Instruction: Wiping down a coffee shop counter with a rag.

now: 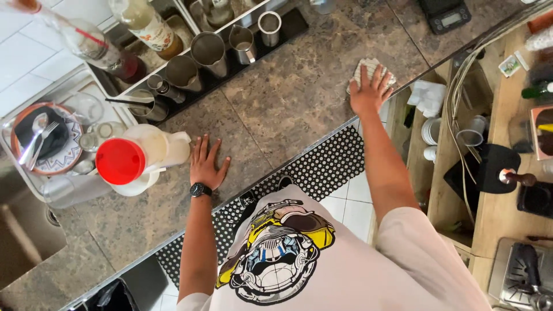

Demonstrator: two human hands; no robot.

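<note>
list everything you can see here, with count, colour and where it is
cloth: 1, pale, counter's far edge, under right hand
jug: 1, white with red lid, beside left hand
metal cups: several, steel, on black mat at counter's back
bottles: 2, glass, top left
plate: 1, patterned, in sink tray with spoon and fork
scale: 1, black, top
counter: 1, brown stone
left hand: flat on counter, black watch
right hand: flat on cloth

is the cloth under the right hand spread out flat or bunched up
Bunched up. The cloth shows rumpled folds around the right hand, which presses on it with spread fingers at the counter's edge.
</note>
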